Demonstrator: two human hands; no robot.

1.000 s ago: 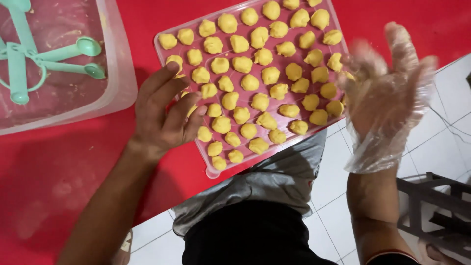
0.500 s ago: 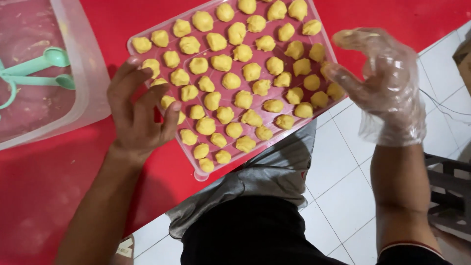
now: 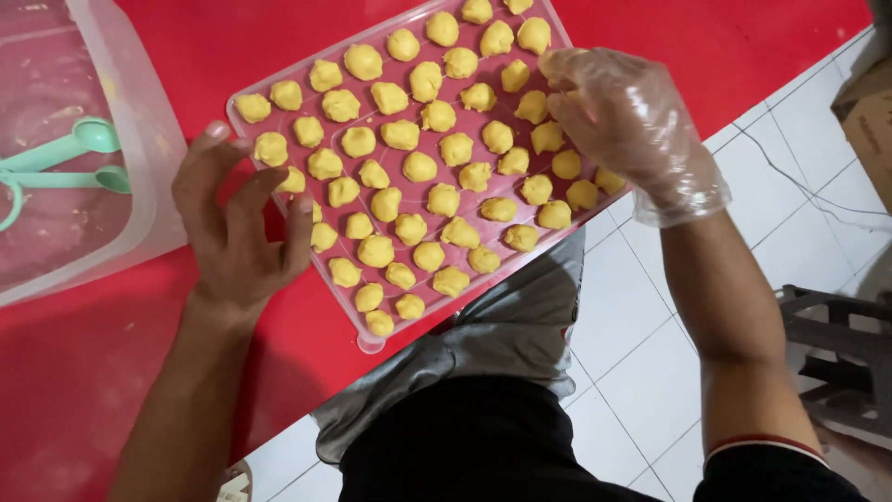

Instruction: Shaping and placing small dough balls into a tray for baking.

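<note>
A clear plastic tray (image 3: pixel 364 336) lies on the red table (image 3: pixel 111 372), holding several small yellow dough balls (image 3: pixel 420 167) in rows. My left hand (image 3: pixel 237 232) is bare, with fingers spread, and rests on the tray's left edge. My right hand (image 3: pixel 627 125) wears a clear plastic glove and hovers over the tray's right side, fingers bent down onto the dough balls near the edge. I cannot see whether it pinches one.
A clear plastic tub (image 3: pixel 139 167) stands at the left with mint-green measuring spoons (image 3: pixel 65 158) inside. The tray overhangs the table's near edge above a white tiled floor (image 3: pixel 632 335). A cardboard box (image 3: pixel 869 112) and a dark rack (image 3: pixel 836 363) stand at the right.
My gloved right hand came down from beside the tray onto its right side. The left hand stays at the tray's left edge, its fingers a little more spread.
</note>
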